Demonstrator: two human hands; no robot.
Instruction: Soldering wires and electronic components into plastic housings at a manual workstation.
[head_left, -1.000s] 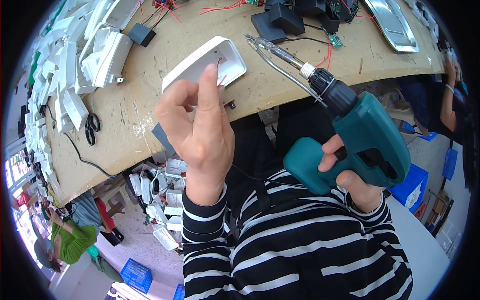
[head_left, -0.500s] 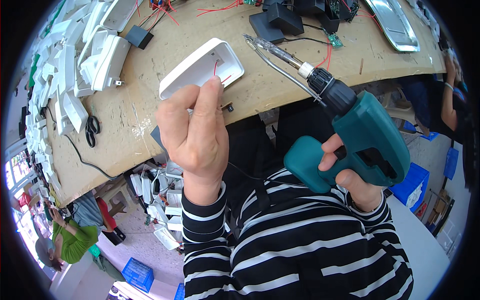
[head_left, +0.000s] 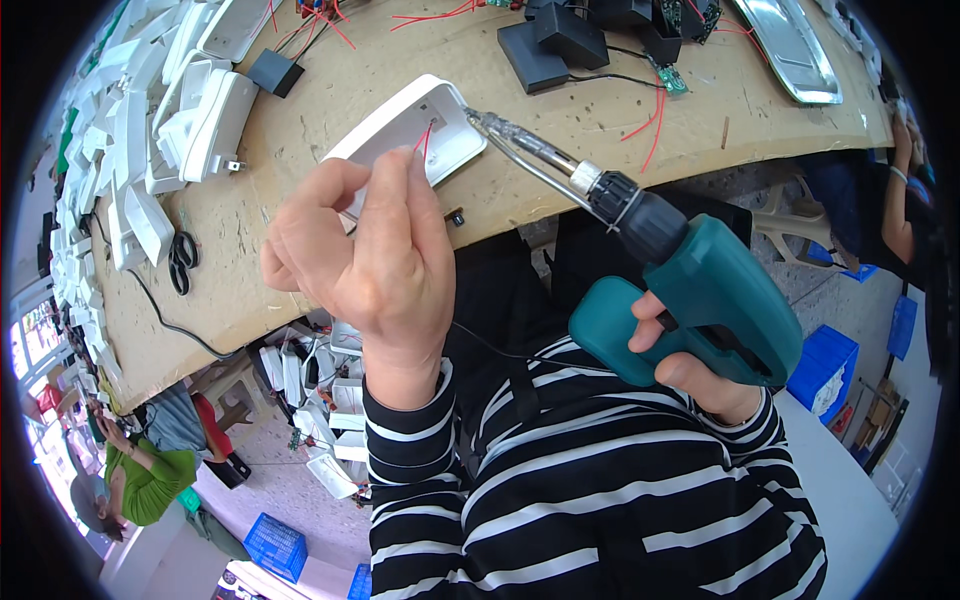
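Note:
A white plastic housing [head_left: 400,135] lies open side up on the table, in front of my left hand [head_left: 365,255]. My left thumb and fingers are pinched at the thin red wires [head_left: 430,137] inside it. My right hand [head_left: 695,365] grips the handle of a green pistol-shaped soldering gun [head_left: 735,300]. From its black collar a metal tip and a thin curved feed tube point left. The tip [head_left: 475,117] reaches the housing's right rim, close to the wires; whether it touches anything is unclear. A small dark part [head_left: 457,217] sits at the table edge beside my left hand.
White housings [head_left: 130,140] are heaped on the left, with black scissors [head_left: 183,262] nearby. Black boxes [head_left: 530,58], a green circuit board [head_left: 670,78] and a metal tray [head_left: 790,50] lie at the back. Two people are at the sides. Blue crates [head_left: 825,370] stand on the floor.
The soldering gun has moved left and slightly down, bringing its tip to the housing. My left hand has shifted a little left, its other fingers spreading, and the red wires stand more upright.

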